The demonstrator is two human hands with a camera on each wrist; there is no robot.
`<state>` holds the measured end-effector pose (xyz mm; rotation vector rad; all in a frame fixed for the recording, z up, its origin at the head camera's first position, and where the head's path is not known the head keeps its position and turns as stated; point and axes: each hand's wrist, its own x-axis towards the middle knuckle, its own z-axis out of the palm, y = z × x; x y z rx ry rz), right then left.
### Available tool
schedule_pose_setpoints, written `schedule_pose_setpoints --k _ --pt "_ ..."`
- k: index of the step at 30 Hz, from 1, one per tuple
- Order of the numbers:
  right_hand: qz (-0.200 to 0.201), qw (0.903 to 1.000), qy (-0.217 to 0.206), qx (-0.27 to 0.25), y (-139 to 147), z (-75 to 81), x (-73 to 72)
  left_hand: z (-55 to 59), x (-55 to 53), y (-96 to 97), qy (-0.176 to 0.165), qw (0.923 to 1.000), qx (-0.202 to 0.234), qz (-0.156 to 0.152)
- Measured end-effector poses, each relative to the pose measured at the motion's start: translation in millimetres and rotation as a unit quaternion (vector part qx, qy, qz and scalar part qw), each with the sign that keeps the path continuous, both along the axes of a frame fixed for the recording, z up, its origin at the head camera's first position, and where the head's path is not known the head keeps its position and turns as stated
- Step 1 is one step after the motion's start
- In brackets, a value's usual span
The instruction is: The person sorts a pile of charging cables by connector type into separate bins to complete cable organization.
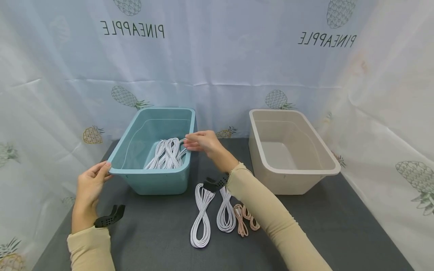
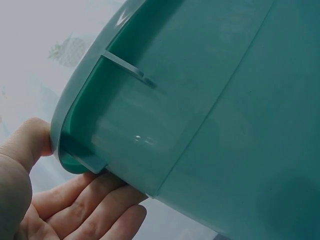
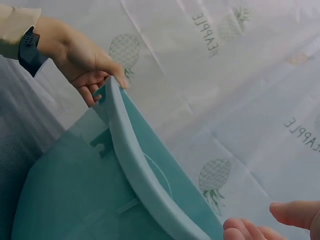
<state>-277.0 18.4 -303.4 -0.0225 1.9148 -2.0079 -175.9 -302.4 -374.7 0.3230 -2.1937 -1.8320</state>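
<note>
My left hand grips the front left corner of the blue-green bin, thumb on the rim and fingers underneath. Inside the bin lie bundled white cables toward its right side. My right hand is at the bin's right rim, its fingertips close by the cables. In the right wrist view its thumb stands apart from the fingers, with nothing showing between them. Two white cable bundles and a few pink cable bundles lie below my right forearm, which partly covers them.
A beige bin with nothing visible inside stands to the right on the dark table. Black wrist cameras are strapped on both wrists. A pale curtain with pineapple prints hangs behind and at both sides.
</note>
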Motion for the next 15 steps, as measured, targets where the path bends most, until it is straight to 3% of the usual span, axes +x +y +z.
schedule_pose_setpoints --k 15 --pt "0.014 0.9999 -0.006 0.007 23.2 -19.8 24.0 -1.2 4.2 2.2 0.026 0.9982 0.054 -0.007"
